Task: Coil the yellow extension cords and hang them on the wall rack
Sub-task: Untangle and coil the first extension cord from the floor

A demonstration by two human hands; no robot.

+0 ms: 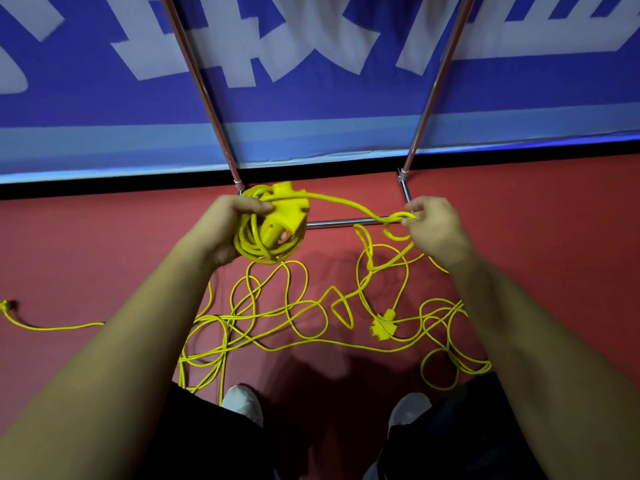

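My left hand (227,228) grips a coiled bundle of yellow extension cord (258,245) together with its yellow multi-outlet socket head (284,216). From the bundle one strand (341,201) runs right to my right hand (434,230), which pinches a loop of the same cord. Below my hands a long tangle of loose yellow cord (298,323) lies on the red floor, with a second yellow socket head (382,323) among it. A yellow plug end (7,306) lies far left on the floor.
A chrome rack frame stands against the blue banner wall: two slanted poles (204,95) (434,88) and a low crossbar (343,222) just beyond my hands. My white shoes (242,403) stand at the near edge of the tangle.
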